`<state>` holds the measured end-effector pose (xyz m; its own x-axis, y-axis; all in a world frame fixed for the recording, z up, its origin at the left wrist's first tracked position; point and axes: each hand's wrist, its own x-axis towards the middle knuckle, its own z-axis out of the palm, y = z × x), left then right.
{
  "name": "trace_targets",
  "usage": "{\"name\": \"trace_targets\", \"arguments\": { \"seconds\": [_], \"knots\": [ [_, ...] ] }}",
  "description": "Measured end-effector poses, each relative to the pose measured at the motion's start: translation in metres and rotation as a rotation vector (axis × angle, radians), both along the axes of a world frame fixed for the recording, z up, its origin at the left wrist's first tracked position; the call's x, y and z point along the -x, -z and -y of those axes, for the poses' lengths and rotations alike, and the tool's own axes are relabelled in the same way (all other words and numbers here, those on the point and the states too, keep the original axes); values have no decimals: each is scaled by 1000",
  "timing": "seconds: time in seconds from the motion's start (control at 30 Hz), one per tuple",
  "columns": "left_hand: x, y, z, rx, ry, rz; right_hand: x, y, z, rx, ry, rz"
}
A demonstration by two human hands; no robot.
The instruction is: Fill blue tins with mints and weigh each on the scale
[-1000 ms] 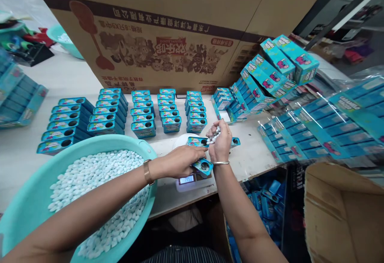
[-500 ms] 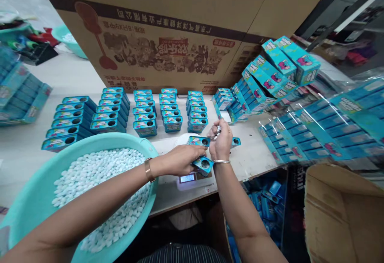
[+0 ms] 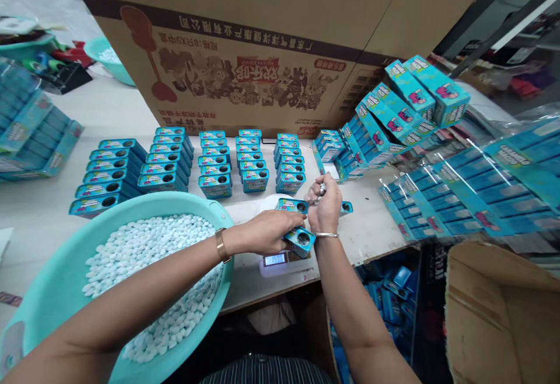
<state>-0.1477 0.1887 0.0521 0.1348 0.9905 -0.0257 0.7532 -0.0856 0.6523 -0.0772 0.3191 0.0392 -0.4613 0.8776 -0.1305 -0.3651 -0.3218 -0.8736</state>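
Observation:
My left hand (image 3: 266,232) is closed round a blue tin (image 3: 301,239) with a round hole in its top, tilted above the front of a small scale (image 3: 275,260). Another blue tin (image 3: 292,205) stands on the scale's round plate, just beyond my left fingers. Right beside it, my right hand (image 3: 324,200) is curled, palm up, around several white candies (image 3: 322,188). A further tin (image 3: 346,208) shows partly behind my right wrist. Under my left forearm sits a large teal basin (image 3: 210,206) holding many white candies (image 3: 149,250).
Rows of blue tins (image 3: 215,184) stand across the table before a large cardboard box (image 3: 262,39). Display boxes (image 3: 376,121) are stacked at the back right, with wrapped packs (image 3: 476,185) nearer. An open carton (image 3: 499,308) is at the lower right.
The whole view has shifted slightly, so the table items appear a little further right. Both hands keep nearly the same pose and hold the same things.

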Motion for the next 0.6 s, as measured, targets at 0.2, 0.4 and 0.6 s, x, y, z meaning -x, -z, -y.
{"name": "trace_targets", "arguments": {
  "seconds": [0.2, 0.4, 0.6],
  "knots": [
    [-1, 1, 5, -38, 16, 9, -1, -3, -3, 48, 1, -25],
    [3, -5, 20, 14, 11, -39, -7, -8, -8, 31, -3, -20],
    [21, -20, 56, 62, -77, -72, -25, -6, -17, -110, -130, 99]
  ]
}}
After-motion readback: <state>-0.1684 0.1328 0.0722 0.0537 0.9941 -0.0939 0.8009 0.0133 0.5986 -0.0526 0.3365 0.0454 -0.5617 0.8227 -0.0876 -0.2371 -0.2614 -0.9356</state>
